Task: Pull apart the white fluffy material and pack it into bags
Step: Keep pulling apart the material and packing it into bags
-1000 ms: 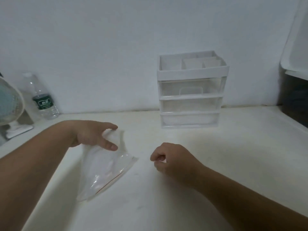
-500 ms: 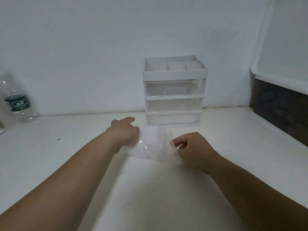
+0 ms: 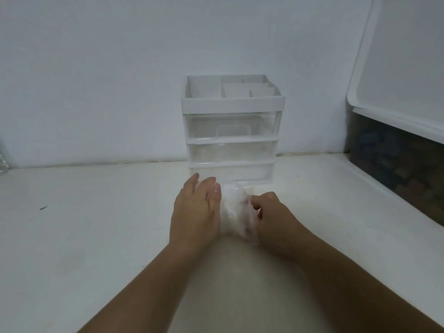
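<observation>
Though partly hidden between 2 hands, plainly packed with white fluffy material point(image 3: 231, 204): 1 clear bag point(image 3: 249, 233), held low over the white table point(image 3: 96, 236), just in front of the drawer unit point(image 3: 231, 131). Right hand point(image 3: 271, 212) curled, fingertips pinching the bag's right edge. Left hand point(image 3: 194, 212) flat against the bag's left side, fingers straight and pointing toward the drawer unit, thumb lying along the plastic. Cannot tell whether the bag's lower end touches the table. Both forearms bare, entering from the bottom edge and converging at the bag.

Drawer unit upright against the wall point(image 3: 96, 80): 3 clear drawers stacked, with a white divided tray on top. At far right, a large bin point(image 3: 396, 169) with dark, blurred contents, its white lid point(image 3: 403, 68) raised and leaning back. At the far left edge, a sliver of a clear bottle point(image 3: 3, 164), mostly cut off. On the table well left of the hands, 1 small dark speck point(image 3: 43, 207).
</observation>
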